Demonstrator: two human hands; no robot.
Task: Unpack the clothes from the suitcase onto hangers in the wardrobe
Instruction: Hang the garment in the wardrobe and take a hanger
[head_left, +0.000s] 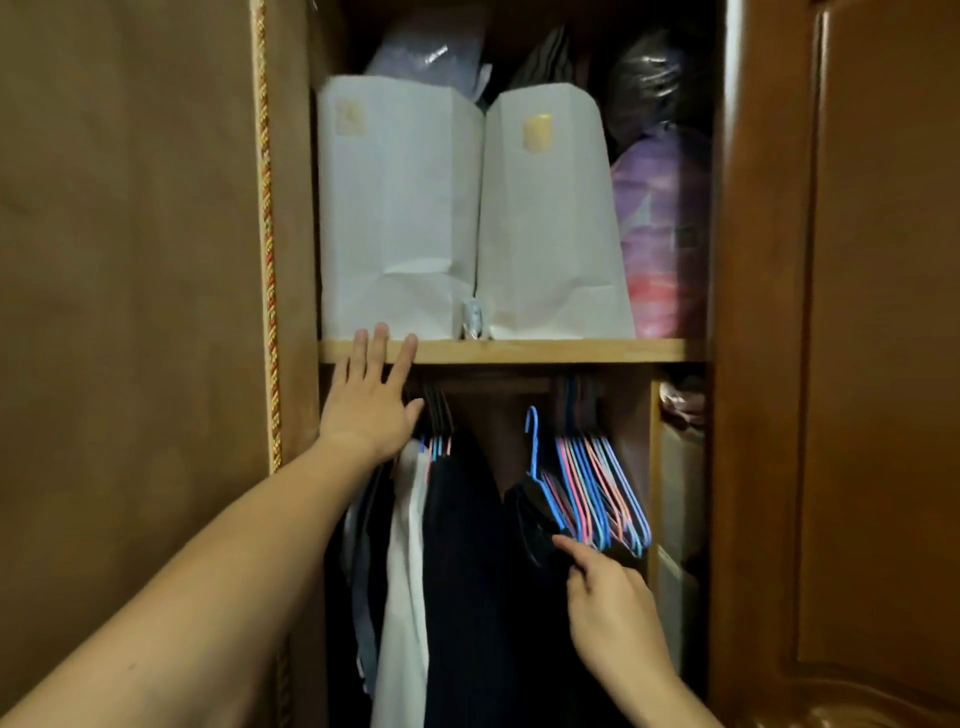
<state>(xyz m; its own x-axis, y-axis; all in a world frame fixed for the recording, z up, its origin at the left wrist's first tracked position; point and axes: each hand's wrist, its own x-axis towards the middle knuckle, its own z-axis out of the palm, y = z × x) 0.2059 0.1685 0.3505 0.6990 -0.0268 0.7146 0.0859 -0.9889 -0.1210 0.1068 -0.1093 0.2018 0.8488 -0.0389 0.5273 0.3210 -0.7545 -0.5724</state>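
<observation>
The wardrobe (753, 260) stands open, and its wooden shelf (545, 351) runs across the middle of the view. The left hand (371, 400) reaches up to this shelf. Its fingers (382, 343) are straight and spread wide, with the tips laid on the front edge of the shelf, and they hold nothing.

Under the shelf, on the left side, some clothes already hang: a white garment (405, 571) and next to it a dark garment (462, 571). On the right side hangs a bunch of empty hangers (602, 488), blue and pink, close together.

Between these two groups a blue hanger (532, 441) with a black garment (535, 525) on it is tilted, its hook pointing up. I cannot tell whether the hook is on the rail. The right hand (613, 603) is at the lower edge of this black garment. Its index finger and thumb seem to pinch the cloth, but the dark makes this hard to see.

On the shelf stand two white paper bags (467, 218) side by side, touching each other, and a purple plastic bundle (665, 228) is just beside them on the right.
</observation>
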